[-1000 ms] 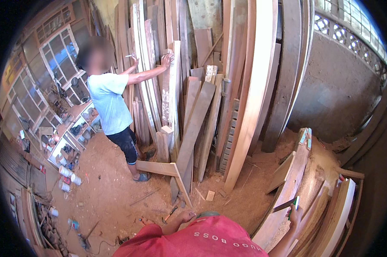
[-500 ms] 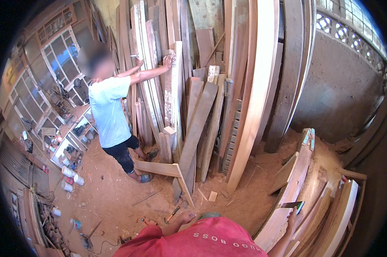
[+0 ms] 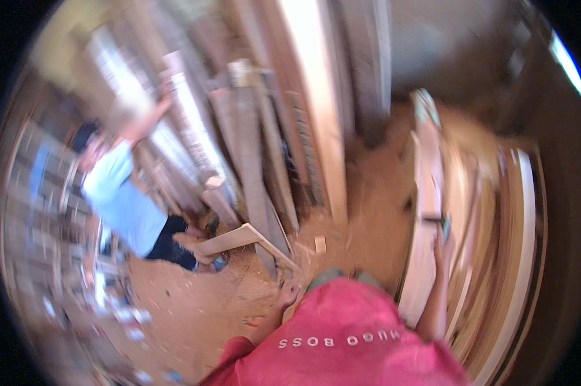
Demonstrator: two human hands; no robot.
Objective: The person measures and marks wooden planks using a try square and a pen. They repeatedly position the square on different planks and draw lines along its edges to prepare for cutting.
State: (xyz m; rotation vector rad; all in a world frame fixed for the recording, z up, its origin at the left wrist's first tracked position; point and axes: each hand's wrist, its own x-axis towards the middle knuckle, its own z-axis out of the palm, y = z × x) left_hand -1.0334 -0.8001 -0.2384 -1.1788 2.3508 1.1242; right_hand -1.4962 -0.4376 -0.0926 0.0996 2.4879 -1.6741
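My right hand [image 3: 442, 248] is closed around a thin, dark phone [image 3: 446, 225] with a greenish edge, held over a long pale plank [image 3: 423, 238]. In front of my red shirt is my left hand [image 3: 290, 293], close to my waist. Motion blur smears its fingers, and I see nothing plainly held in it. At the left, a person in a light shirt [image 3: 126, 193] has raised arms, with a hand [image 3: 166, 96] against a whitish upright board [image 3: 190, 119].
Tall boards lean on the far wall, including a bright plank [image 3: 326, 122]. An angled wooden piece [image 3: 229, 240] stands near the co-worker's feet. A small wood block [image 3: 320, 244] lies on the dusty floor. More planks [image 3: 525, 193] are stacked at my right. Blurred containers lie far left.
The whole view has swung and tilted, blurring much of the picture; the co-worker and boards now sit further left. The phone stays in my right hand, and my left hand stays near my waist.
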